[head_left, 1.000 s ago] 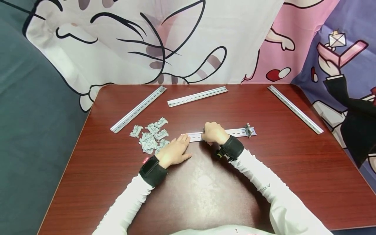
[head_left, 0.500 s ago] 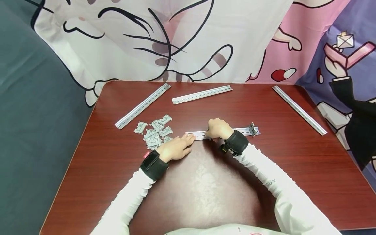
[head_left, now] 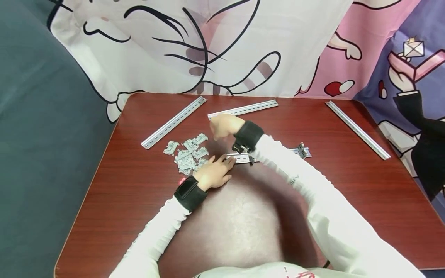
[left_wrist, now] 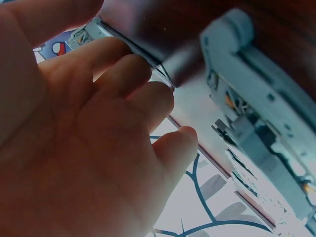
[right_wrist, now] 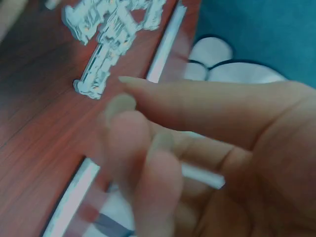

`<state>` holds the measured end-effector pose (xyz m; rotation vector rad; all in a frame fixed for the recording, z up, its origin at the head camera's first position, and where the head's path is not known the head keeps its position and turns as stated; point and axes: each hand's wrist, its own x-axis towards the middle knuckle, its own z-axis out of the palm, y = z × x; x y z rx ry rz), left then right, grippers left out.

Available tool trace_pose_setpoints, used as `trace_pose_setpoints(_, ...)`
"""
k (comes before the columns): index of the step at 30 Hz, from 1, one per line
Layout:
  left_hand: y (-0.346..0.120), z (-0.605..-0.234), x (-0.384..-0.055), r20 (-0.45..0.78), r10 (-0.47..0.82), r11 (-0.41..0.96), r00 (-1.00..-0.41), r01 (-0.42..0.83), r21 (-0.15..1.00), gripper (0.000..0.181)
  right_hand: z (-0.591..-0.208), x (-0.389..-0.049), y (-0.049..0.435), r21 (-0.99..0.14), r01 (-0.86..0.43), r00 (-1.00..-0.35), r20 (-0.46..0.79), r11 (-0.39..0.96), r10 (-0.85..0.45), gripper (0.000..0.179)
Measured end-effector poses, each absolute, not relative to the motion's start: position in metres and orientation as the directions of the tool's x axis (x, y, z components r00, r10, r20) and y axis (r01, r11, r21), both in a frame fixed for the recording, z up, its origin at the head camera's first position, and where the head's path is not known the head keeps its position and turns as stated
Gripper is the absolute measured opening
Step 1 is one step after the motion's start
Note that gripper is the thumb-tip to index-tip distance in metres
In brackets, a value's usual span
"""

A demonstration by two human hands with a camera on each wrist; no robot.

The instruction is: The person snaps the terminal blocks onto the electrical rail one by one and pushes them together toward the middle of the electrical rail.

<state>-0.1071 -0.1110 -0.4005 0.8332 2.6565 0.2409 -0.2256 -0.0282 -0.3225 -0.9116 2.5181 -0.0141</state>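
A slotted metal rail [head_left: 240, 158] lies across the middle of the table. My left hand [head_left: 213, 173] rests with its fingers extended at the rail's left end. One grey plastic clip [head_left: 301, 150] stands on the rail near its right end; another clip [head_left: 252, 160] sits further left on it, partly behind the right sleeve. Beyond the rail, my right hand [head_left: 224, 125] hovers with loosely bent fingers and nothing visible between them in the right wrist view. To its left lies a pile of pale grey clips [head_left: 185, 159], which also shows close beside the left hand [left_wrist: 98, 128] as large grey clips [left_wrist: 261, 113].
Three more slotted rails lie further out: a slanted rail [head_left: 174, 122] at the back left, a rail [head_left: 255, 107] at the back middle, and a rail [head_left: 358, 129] at the right. A printed cloth [head_left: 156, 77] hangs behind the table's far edge.
My right hand has left the clip on the rail and moved left and away from me, towards the pile. The left hand stays at the rail's end. The head view has shifted slightly.
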Motion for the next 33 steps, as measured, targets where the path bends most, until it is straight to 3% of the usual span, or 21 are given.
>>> trace_pose_setpoints(3, -0.106, -0.403, -0.106, -0.279, 0.576, 0.816, -0.768, 0.521, 0.250, 0.058, -0.339, -0.242, -0.045, -0.230, -0.631, -0.618, -0.428, 0.741, -0.659, 0.004)
trace_pose_setpoints(7, -0.103, -0.407, -0.105, -0.292, 0.577, 0.816, -0.763, 0.526, 0.239, 0.058, -0.363, -0.254, -0.054, -0.293, -0.628, -0.575, -0.449, 0.721, -0.684, 0.030)
trace_pose_setpoints(12, -0.104, -0.404, -0.106, -0.298, 0.572, 0.820, -0.764, 0.517, 0.247, 0.059, -0.380, -0.263, -0.060, -0.332, -0.655, -0.546, -0.412, 0.679, -0.729, 0.035)
trace_pose_setpoints(23, -0.113, -0.402, -0.109, -0.321, 0.564, 0.823, -0.761, 0.487, 0.293, 0.061, -0.384, -0.271, -0.059, -0.315, -0.661, -0.587, -0.349, 0.681, -0.731, 0.031)
trace_pose_setpoints(28, -0.112, -0.402, -0.109, -0.324, 0.575, 0.814, -0.752, 0.485, 0.319, 0.062, -0.384, -0.270, -0.042, -0.400, -0.653, -0.581, -0.281, 0.643, -0.764, 0.013)
trace_pose_setpoints(33, -0.110, -0.400, -0.110, -0.335, 0.572, 0.815, -0.749, 0.471, 0.337, 0.062, -0.371, -0.263, -0.021, -0.493, -0.582, -0.609, -0.264, 0.647, -0.748, 0.011)
